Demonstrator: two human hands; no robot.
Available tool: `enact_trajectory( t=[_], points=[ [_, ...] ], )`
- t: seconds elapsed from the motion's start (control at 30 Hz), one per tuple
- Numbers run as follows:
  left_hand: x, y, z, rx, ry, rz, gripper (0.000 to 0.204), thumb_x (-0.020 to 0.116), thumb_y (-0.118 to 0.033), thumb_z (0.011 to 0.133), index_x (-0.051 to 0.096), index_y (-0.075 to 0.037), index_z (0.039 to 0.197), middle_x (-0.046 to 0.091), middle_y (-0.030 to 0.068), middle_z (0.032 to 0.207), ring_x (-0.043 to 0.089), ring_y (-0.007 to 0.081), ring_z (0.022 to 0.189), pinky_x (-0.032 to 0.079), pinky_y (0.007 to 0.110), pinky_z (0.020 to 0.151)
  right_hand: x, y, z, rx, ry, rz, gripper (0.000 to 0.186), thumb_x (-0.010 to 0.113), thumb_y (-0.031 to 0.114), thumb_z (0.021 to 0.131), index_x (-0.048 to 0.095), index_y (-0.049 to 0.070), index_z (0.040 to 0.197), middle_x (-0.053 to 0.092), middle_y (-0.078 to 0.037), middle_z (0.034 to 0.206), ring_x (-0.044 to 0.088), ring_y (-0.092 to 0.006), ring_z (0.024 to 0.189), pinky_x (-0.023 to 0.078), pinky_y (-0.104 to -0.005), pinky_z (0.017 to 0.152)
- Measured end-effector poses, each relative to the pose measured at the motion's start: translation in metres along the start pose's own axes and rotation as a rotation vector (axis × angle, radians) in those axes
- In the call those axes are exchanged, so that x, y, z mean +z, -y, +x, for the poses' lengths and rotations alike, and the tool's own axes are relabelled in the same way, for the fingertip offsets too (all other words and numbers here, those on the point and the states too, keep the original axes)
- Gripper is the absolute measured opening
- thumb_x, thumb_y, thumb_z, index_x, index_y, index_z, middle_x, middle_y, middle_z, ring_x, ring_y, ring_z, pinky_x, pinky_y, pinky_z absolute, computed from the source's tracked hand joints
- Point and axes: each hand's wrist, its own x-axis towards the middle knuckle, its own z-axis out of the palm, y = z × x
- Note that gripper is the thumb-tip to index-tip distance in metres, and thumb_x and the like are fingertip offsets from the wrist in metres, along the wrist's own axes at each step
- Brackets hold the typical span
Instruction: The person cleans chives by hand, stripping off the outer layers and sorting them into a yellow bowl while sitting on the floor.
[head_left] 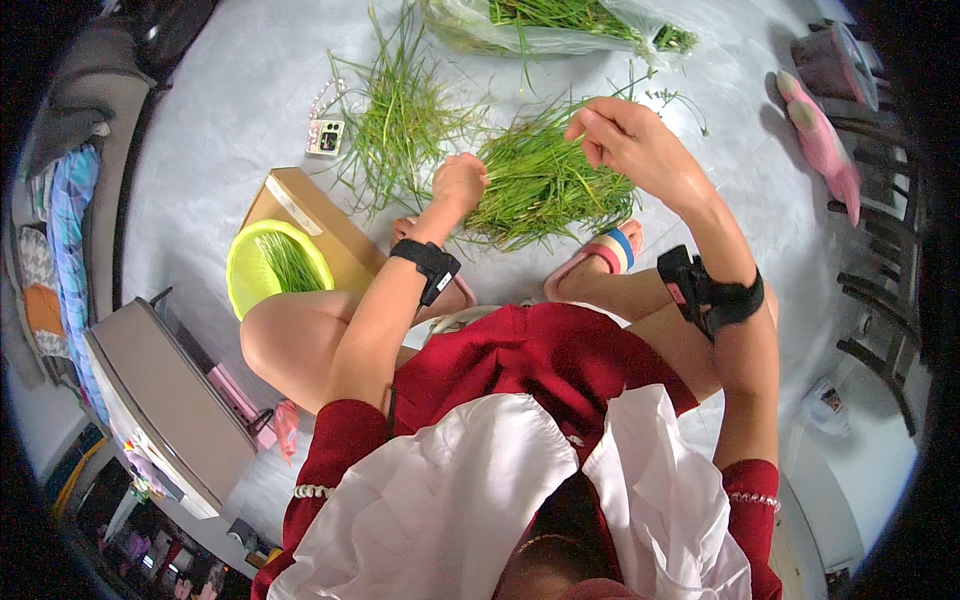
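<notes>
My left hand [460,183] is closed, held at the left edge of a pile of long, thin green stalks like chives [545,180]. Whatever its fingers hold, if anything, is hidden. Above the right side of that pile, my right hand [632,145] has its fingers curled in toward the thumb; too little shows to name anything between them. A looser, messier heap of thin green and yellowish blades [405,110] lies just left of the pile. More of the stalks sit in a clear plastic bag [470,25] at the far side.
By my left knee, a yellow-green basin [240,270] holds some green stalks, beside a brown cardboard box [310,215]. A small white device on a beaded strap [325,136] lies near the loose heap. A pink plush toy [825,150], a bin [835,65] and dark racks [880,280] are at right.
</notes>
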Motion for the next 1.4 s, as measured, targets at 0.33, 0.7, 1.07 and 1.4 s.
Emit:
enact_trajectory(
  t=[0.33,0.7,1.07,1.4],
  points=[
    [-0.079,-0.015,-0.026,0.075,0.028,-0.411,0.018,0.063,-0.011,0.069,0.064,0.002,0.081,0.063,0.0088,0.066,0.060,0.0115,0.061,0.047,0.023,0.057,0.011,-0.030,0.015,-0.104,0.055,-0.179,0.021,0.054,0.022,0.078,0.064,0.005,0.086,0.064,-0.010,0.074,0.061,-0.0187,0.069,0.047,-0.0285,0.063],
    [-0.159,-0.053,-0.059,0.177,0.128,-0.547,0.018,0.060,-0.007,0.075,0.060,0.006,0.089,0.063,0.0075,0.073,0.057,0.0104,0.065,0.046,0.023,0.061,0.041,-0.032,0.015,-0.482,0.072,-0.345,0.041,0.062,0.030,0.074,0.055,0.003,0.104,0.059,-0.016,0.100,0.055,-0.0301,0.093,0.043,-0.0347,0.080],
    [-0.199,-0.047,-0.065,0.176,0.100,-0.783,0.024,0.063,-0.010,0.075,0.060,0.001,0.096,0.063,0.0036,0.079,0.055,0.0068,0.069,0.043,0.019,0.063,0.030,0.005,0.016,-0.272,0.200,-0.135,0.023,0.048,0.021,0.087,0.057,0.001,0.094,0.051,0.000,0.065,0.043,-0.0077,0.057,0.037,-0.0229,0.053],
    [-0.222,-0.017,-0.058,0.074,0.013,-0.860,0.017,0.061,-0.007,0.076,0.064,0.000,0.091,0.064,0.0055,0.081,0.058,0.0079,0.069,0.044,0.018,0.060,0.022,0.007,0.021,-0.230,0.285,0.165,0.030,0.043,0.025,0.090,0.052,0.002,0.108,0.043,0.004,0.068,0.034,-0.0041,0.059,0.031,-0.0178,0.054]
  ],
)
